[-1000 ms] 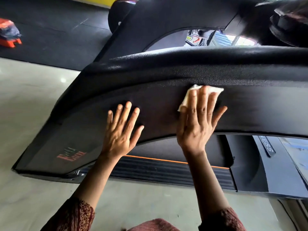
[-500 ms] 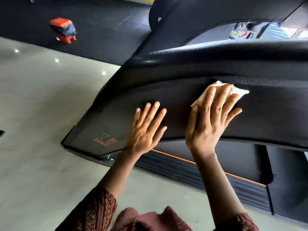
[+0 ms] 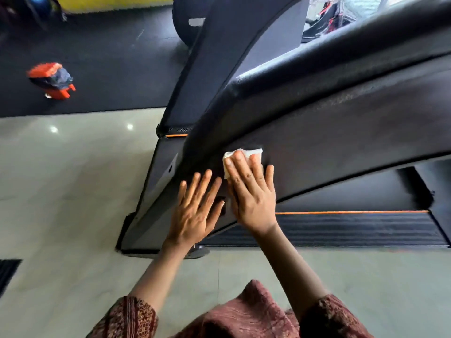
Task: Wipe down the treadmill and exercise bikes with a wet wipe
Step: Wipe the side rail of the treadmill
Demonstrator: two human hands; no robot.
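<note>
A black treadmill side panel (image 3: 341, 132) slopes from the upper right down to the floor at the lower left. My right hand (image 3: 251, 193) lies flat on this panel with straight fingers and presses a folded white wet wipe (image 3: 244, 153) against it; only the wipe's top edge shows past the fingertips. My left hand (image 3: 195, 211) rests flat on the same panel, just left of the right hand, fingers spread and holding nothing. Below the panel runs the treadmill's ribbed side rail (image 3: 353, 228) with an orange stripe.
Pale glossy floor tiles (image 3: 61, 191) lie to the left and beneath me. A black rubber mat (image 3: 97, 69) covers the far floor, with an orange-and-dark object (image 3: 52, 80) on it. Another black machine upright (image 3: 219, 57) stands behind the panel.
Both hands have slid down and left along the panel toward its lower end, the right hand dragging the wipe with it. The view has swung so the panel's foot and floor show.
</note>
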